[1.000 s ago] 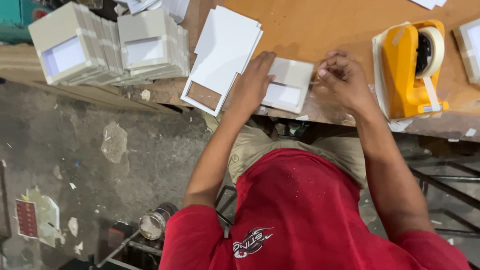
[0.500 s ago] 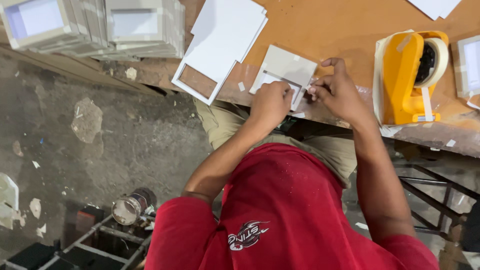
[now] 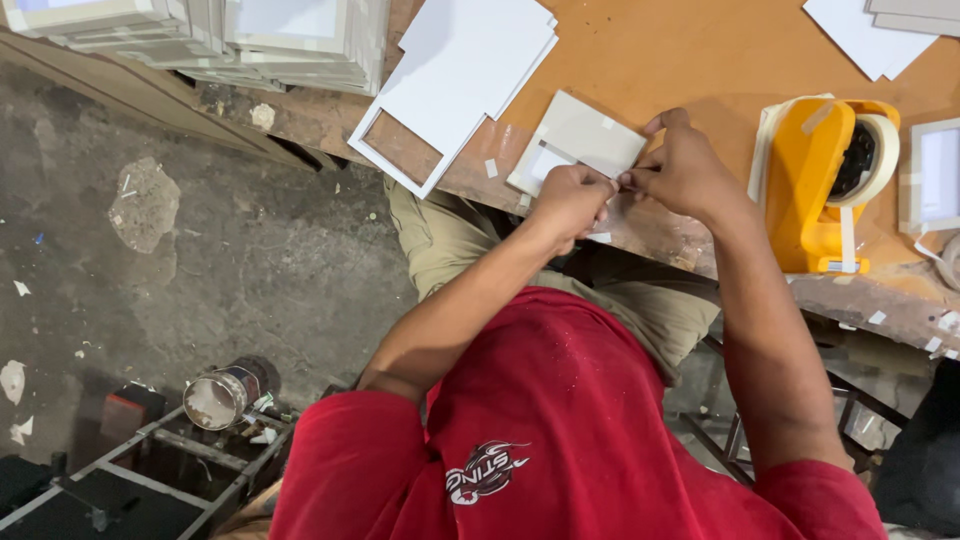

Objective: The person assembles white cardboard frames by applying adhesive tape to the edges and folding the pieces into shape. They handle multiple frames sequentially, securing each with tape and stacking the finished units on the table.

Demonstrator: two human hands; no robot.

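A small white picture frame [image 3: 585, 140] lies tilted on the orange-brown tabletop [image 3: 690, 60], close to its near edge. My left hand [image 3: 570, 200] is closed on the frame's near edge, fingers curled. My right hand [image 3: 685, 170] meets it from the right, with thumb and fingertips pinched at the same edge. The two hands touch at the fingertips. Whether a bit of tape sits between the fingers is hidden.
A yellow tape dispenser [image 3: 820, 190] with a white roll stands right of my hands. A fanned pile of white boards [image 3: 450, 80] lies to the left, and stacks of frames [image 3: 290, 40] behind it. Another frame [image 3: 935, 175] is at far right. A metal can [image 3: 225, 395] stands on the floor.
My left hand went from lying flat on the frame to gripping its near edge. My right hand closed in until its fingertips met the left. The frame turned to a tilt.
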